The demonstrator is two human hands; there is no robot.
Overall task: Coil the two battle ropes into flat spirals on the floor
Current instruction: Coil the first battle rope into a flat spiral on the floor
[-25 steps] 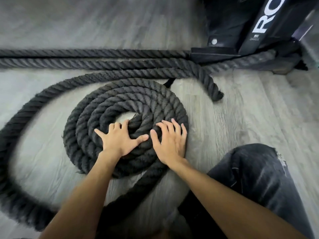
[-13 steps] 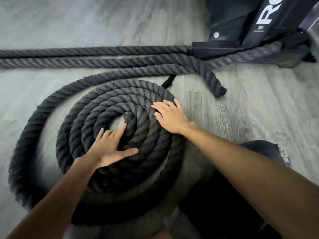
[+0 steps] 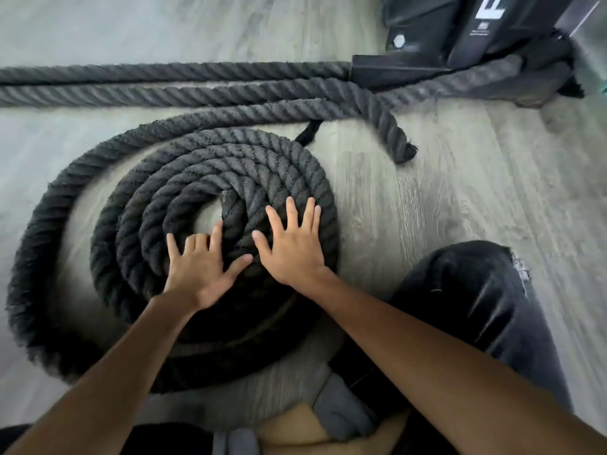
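A thick black battle rope lies in a flat spiral [image 3: 184,178] of several turns on the grey wood floor. Its loose outer run [image 3: 36,244] sweeps round the left side and passes under my arms. My left hand [image 3: 200,267] presses flat with spread fingers on the inner turns near the spiral's centre. My right hand [image 3: 292,244] presses flat on the right side of the spiral. A second rope [image 3: 164,93] stretches straight across the floor behind the spiral, and a frayed rope end [image 3: 399,142] lies to the right.
A black machine base [image 3: 427,44] with white lettering stands at the top right, with the ropes running to it. My knee in dark jeans [image 3: 473,297] is on the floor right of the spiral. Bare floor lies to the far right.
The spiral has turned and the outer loop has drawn in closer. My right hand came back from the spiral's far right edge toward me; my left hand shifted right, nearer the centre.
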